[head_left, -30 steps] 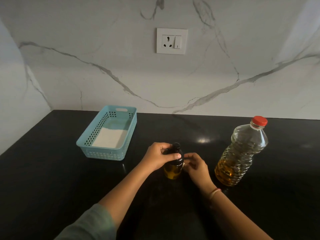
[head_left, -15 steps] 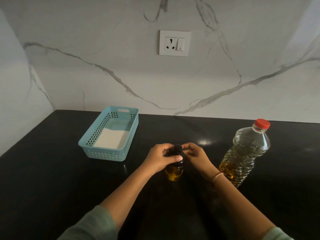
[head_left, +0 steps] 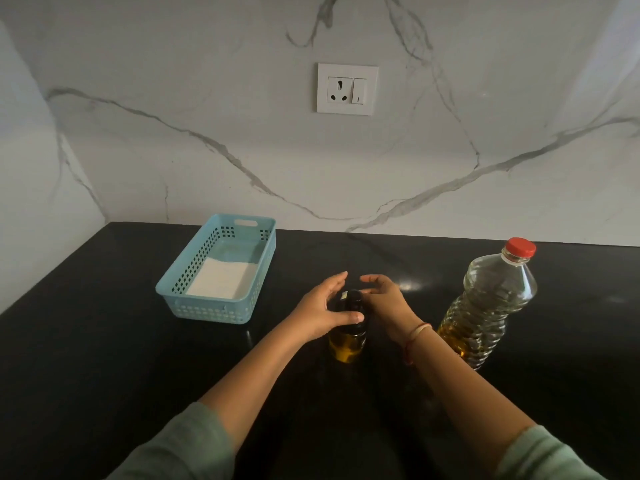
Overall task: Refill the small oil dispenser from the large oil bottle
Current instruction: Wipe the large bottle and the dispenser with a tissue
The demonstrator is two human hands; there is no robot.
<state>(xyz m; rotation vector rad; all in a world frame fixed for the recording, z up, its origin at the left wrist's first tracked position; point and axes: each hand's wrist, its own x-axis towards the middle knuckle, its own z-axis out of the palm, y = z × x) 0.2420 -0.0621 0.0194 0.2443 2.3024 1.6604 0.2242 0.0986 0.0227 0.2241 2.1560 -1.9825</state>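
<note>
I have the small glass oil dispenser with the dark top [head_left: 348, 327] standing upright on the black stone counter [head_left: 104, 341], near the middle and close to me, so both hands can work on it without reaching. My left hand [head_left: 320, 311] wraps its left side: the thumb [head_left: 349, 317] lies across the near face of the dark neck, and the other fingers curve loosely round the far side, half open, with their tips clear of the glass as far as I can tell. I judge this is a steadying hold, to keep the body from turning. My right hand [head_left: 384, 299] cups over the top from the right, fingers curled and spread; whether they actually pinch the cap I cannot tell, since the hand hides it. A band of amber oil shows low in the dispenser, below both hands.

The large clear ribbed plastic oil bottle with the red cap [head_left: 491, 306] stands to the right, just beyond my right wrist, cap on, within easy reach for pouring. The pale blue perforated plastic basket [head_left: 180, 289] sits well apart on the left, out of the way.
</note>
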